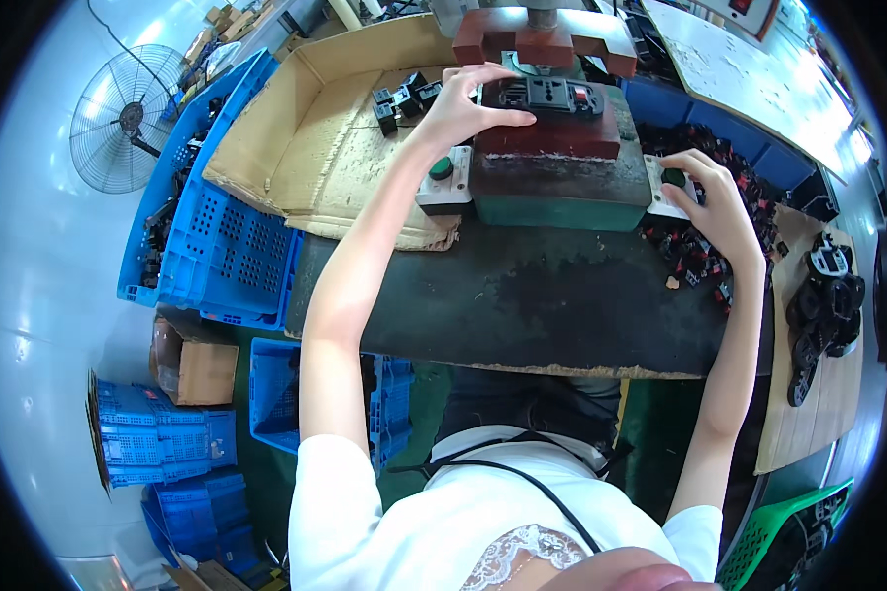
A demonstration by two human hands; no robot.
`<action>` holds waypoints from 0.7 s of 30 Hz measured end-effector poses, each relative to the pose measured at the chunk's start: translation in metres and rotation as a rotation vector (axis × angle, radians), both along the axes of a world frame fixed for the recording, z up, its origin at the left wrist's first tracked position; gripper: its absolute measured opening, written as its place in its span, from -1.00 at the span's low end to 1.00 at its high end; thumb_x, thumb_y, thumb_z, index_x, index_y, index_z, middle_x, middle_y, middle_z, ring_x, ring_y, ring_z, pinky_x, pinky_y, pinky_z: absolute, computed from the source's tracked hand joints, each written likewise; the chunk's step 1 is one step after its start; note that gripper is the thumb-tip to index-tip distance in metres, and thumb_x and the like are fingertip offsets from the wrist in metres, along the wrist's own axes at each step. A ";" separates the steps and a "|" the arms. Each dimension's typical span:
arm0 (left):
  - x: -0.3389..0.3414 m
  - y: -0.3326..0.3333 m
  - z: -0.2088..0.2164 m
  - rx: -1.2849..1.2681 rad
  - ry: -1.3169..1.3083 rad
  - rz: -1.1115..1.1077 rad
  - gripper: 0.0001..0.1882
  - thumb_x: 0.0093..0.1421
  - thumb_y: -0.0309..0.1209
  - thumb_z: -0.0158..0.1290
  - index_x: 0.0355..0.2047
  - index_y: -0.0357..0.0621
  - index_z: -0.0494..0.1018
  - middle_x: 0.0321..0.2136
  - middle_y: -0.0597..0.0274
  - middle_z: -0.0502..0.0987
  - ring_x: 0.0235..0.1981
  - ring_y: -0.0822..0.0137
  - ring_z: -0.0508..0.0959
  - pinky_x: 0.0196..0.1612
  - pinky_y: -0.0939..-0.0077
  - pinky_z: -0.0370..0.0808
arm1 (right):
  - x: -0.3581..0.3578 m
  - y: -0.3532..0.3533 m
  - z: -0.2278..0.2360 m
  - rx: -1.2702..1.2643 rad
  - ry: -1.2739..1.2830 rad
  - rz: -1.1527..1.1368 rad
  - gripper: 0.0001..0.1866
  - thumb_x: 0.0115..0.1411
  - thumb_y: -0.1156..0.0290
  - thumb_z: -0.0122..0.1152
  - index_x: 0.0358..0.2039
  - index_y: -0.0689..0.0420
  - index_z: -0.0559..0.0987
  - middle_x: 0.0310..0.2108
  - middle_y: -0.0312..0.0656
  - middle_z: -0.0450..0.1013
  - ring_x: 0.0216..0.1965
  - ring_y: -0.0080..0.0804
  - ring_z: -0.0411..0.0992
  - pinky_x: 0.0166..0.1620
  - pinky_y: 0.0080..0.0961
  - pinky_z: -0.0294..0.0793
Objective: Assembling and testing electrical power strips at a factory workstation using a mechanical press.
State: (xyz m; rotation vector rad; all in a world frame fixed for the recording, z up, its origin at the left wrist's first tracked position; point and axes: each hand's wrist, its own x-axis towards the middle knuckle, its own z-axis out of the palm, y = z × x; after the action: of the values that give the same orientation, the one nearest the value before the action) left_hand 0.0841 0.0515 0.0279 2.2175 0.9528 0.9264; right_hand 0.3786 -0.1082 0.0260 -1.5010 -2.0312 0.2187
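A black plastic housing (552,96) with socket-like openings and a red spot at its right end lies on the dark red block (552,138) of a press. My left hand (468,106) reaches round the housing's left end, thumb and fingers apart; whether they touch it I cannot tell. Above the housing hangs the press's red-brown upper block (542,39). My right hand (715,202) is at the right white button box (655,187), its thumb and fingers spread about the green button (673,178). Another green button (442,168) sits on the left box, beneath my left wrist.
Several black parts (404,100) lie in an open cardboard box (306,128) at left. Blue crates (232,236) stand beyond it. Small black and red parts (705,251) are heaped at right, near black pieces (826,305) on cardboard. A fan (128,118) stands far left.
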 end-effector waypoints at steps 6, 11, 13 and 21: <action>0.011 -0.031 0.000 0.430 -0.225 -0.008 -0.40 -0.32 -0.53 0.35 -0.16 -0.05 0.49 -0.26 0.29 0.49 -0.17 0.26 0.35 0.00 0.42 0.28 | 0.006 0.004 -0.002 0.038 -0.001 0.045 -0.74 0.07 0.45 0.18 -0.21 0.26 0.48 -0.27 -0.12 0.43 -0.22 -0.21 0.40 -0.12 -0.43 0.34; 0.003 -0.057 -0.001 0.485 -0.230 -0.017 -0.42 -0.30 -0.53 0.34 -0.16 -0.04 0.49 -0.26 0.32 0.49 -0.17 0.25 0.34 -0.02 0.41 0.28 | 0.006 0.004 -0.005 0.032 -0.003 0.030 -0.74 0.08 0.43 0.17 -0.20 0.24 0.48 -0.25 -0.12 0.43 -0.20 -0.21 0.39 -0.09 -0.42 0.33; -0.001 -0.062 -0.001 0.473 -0.246 -0.026 -0.42 -0.30 -0.54 0.33 -0.16 -0.03 0.49 -0.27 0.33 0.49 -0.17 0.25 0.34 -0.03 0.40 0.28 | 0.006 0.003 -0.005 0.030 -0.002 0.041 -0.74 0.09 0.43 0.17 -0.20 0.23 0.48 -0.25 -0.12 0.43 -0.19 -0.21 0.39 -0.08 -0.42 0.33; -0.016 -0.089 0.007 0.479 -0.341 -0.059 -0.42 -0.30 -0.63 0.29 -0.16 -0.03 0.50 -0.22 0.27 0.40 -0.15 0.26 0.33 -0.06 0.41 0.28 | 0.006 0.004 -0.005 0.030 -0.007 0.042 -0.74 0.08 0.46 0.16 -0.19 0.24 0.48 -0.25 -0.13 0.43 -0.17 -0.21 0.39 -0.06 -0.41 0.32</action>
State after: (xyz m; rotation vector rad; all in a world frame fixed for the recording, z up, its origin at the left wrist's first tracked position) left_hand 0.0681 -0.0375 0.0351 2.3332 0.5425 1.5729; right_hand 0.3842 -0.1045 0.0208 -1.4440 -2.0642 0.1990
